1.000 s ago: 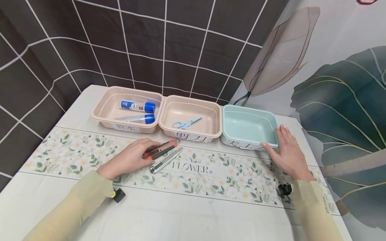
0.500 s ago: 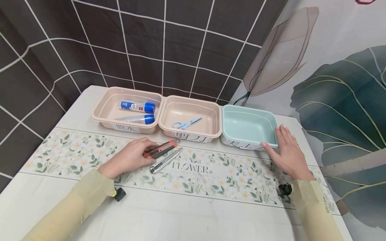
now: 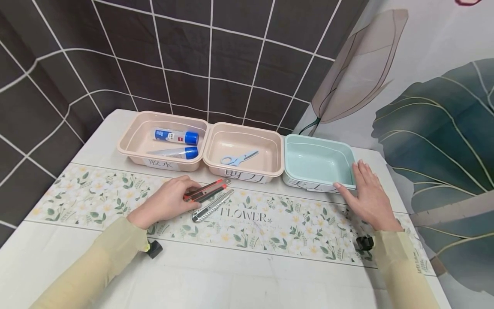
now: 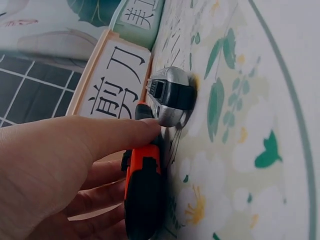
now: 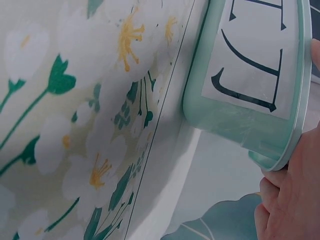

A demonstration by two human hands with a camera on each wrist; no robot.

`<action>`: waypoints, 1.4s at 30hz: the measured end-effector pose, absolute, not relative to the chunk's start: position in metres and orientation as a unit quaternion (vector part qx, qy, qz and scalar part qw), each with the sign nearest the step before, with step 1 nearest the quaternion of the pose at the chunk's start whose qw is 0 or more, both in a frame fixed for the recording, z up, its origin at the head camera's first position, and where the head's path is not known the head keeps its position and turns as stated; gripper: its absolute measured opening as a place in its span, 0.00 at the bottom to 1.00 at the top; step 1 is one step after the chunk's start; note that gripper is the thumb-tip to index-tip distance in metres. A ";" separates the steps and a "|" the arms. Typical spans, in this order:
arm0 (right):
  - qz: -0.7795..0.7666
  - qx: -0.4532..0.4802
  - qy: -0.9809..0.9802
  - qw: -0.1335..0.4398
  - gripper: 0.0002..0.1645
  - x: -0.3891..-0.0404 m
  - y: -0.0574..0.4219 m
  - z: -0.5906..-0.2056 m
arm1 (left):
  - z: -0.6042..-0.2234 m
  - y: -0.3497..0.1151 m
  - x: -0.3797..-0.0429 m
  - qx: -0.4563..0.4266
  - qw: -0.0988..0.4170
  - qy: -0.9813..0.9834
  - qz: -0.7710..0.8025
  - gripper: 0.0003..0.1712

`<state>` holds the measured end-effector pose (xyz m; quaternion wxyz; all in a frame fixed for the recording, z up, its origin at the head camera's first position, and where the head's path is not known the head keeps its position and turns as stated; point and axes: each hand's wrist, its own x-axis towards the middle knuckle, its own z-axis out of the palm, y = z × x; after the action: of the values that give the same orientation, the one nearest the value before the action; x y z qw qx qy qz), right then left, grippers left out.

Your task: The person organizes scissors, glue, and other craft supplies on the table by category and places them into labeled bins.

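While the left hand (image 3: 167,201) pinches a red-and-black cutter (image 3: 210,194) between thumb and fingers at the table's floral strip (image 3: 115,195), a silver cutter (image 3: 212,207) lies just beside it. Whether the pinched tool touches the tabletop, I cannot tell. The right hand (image 3: 370,197), fingers extended, grasps nothing and rests against the right end of the green bin (image 3: 320,161). Behind the cutters, blue scissors (image 3: 233,161) lie in the middle bin (image 3: 268,159); two blue-capped glue containers (image 3: 176,136) occupy the left bin (image 3: 137,139).
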<state>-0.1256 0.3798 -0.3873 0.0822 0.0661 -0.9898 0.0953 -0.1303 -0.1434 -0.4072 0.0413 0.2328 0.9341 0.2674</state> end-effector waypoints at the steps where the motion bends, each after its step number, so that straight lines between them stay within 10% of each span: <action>1: 0.096 0.065 -0.990 0.082 0.52 -0.126 0.380 -0.388 | -0.407 -0.144 -0.130 0.234 0.041 0.934 0.268 0.29; 42: 0.100 0.058 -0.990 0.077 0.53 -0.126 0.381 -0.388 | -0.354 -0.089 -0.138 0.343 -0.019 0.898 0.275 0.27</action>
<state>-0.1260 0.3806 -0.3881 0.0770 0.0580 -0.9903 0.0997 -0.1383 -0.0892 -0.3543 -0.0188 0.3427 0.8981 0.2749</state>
